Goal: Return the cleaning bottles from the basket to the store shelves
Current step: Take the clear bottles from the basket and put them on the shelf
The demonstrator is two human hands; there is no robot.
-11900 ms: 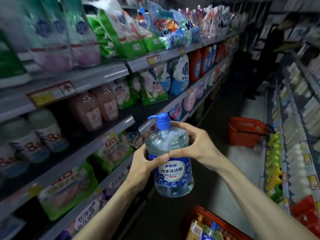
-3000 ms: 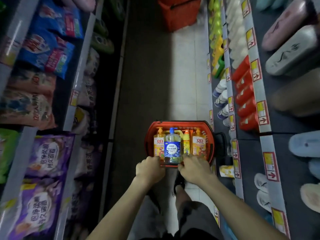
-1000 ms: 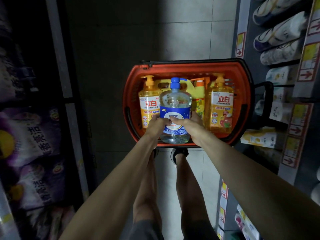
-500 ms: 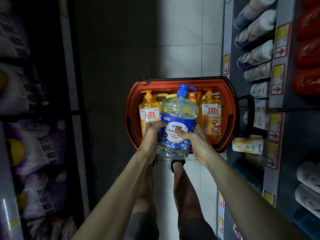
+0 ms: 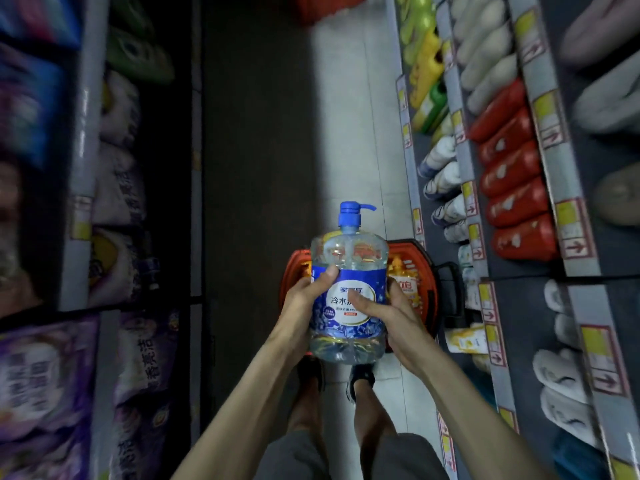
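Fingers of the left hand (image 5: 302, 301) and the right hand (image 5: 396, 318) curl round the blue-labelled, clear pump-top detergent bottle (image 5: 349, 252). It is held upright above the red basket (image 5: 291, 268) on the aisle floor. What seems a yellow bottle (image 5: 404, 283) stands inside, mostly hidden.

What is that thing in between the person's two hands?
In the head view, a big clear bottle with a blue pump sits between the left hand and the right hand. Both hands grip its sides, above the red basket.
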